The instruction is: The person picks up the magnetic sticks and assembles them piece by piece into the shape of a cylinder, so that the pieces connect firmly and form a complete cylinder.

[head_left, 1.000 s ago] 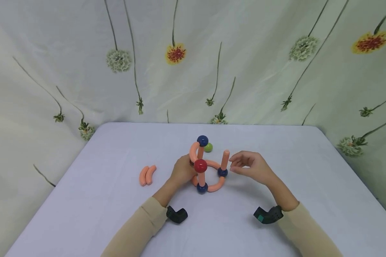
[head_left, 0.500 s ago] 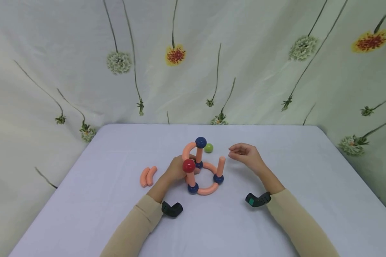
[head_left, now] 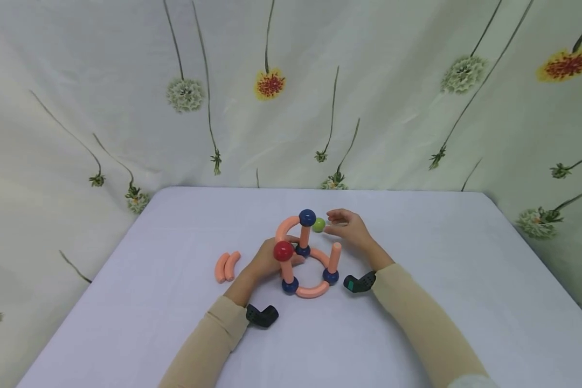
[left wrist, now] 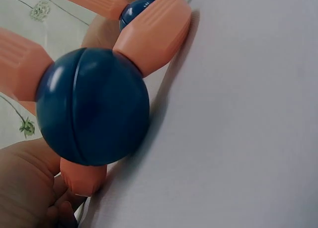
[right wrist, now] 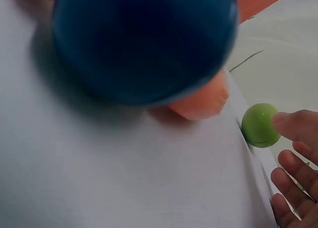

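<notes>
A building-set frame of salmon rods and balls stands on the table. Curved rods (head_left: pixel 312 291) form its base ring with blue balls (head_left: pixel 290 285). Upright rods rise from these, one topped by a red ball (head_left: pixel 283 251), another by a blue ball (head_left: pixel 307 217); a curved rod links those two. The right upright rod (head_left: pixel 335 257) has a bare top. My left hand (head_left: pixel 265 261) grips the frame's left side, its fingers partly hidden behind the red ball and rods. My right hand (head_left: pixel 351 229) is beside a green ball (right wrist: pixel 261 125), fingers parted, thumb tip overlapping it in the right wrist view.
Two loose curved rods (head_left: pixel 226 267) lie side by side to the left of the frame. A white cloth covers the table (head_left: pixel 174 323). Behind its far edge hangs a flower-print cloth (head_left: pixel 393 134). Each wrist wears a black camera (head_left: pixel 262 316).
My left hand has shifted the frame left and slightly turned it. My right hand has left the bare upright rod and moved back and left to the green ball.
</notes>
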A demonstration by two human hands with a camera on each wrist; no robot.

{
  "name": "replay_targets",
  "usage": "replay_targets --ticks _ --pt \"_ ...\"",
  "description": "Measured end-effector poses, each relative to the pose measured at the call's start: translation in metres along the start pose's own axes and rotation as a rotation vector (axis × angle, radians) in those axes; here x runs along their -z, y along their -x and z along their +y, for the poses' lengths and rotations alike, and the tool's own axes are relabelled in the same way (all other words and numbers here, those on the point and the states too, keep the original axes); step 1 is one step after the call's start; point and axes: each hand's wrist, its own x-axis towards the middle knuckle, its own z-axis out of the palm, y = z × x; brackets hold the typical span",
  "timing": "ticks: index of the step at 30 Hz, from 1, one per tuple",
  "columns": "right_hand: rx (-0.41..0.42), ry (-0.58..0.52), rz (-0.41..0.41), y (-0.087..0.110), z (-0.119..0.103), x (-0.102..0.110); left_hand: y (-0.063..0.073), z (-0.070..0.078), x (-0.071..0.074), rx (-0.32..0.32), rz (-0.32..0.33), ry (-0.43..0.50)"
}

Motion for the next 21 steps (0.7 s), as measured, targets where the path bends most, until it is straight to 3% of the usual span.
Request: replay_targets --ticks 11,21 --pt "0.008 0.157 0.017 -0.005 0.002 -0.014 0.001 -0.001 -0.003 -0.037 0.015 -0.019" --pt "-0.016 0.120 0.029 -0.003 0.000 -0.015 0.000 -0.001 -0.001 0.006 0.015 -0.044"
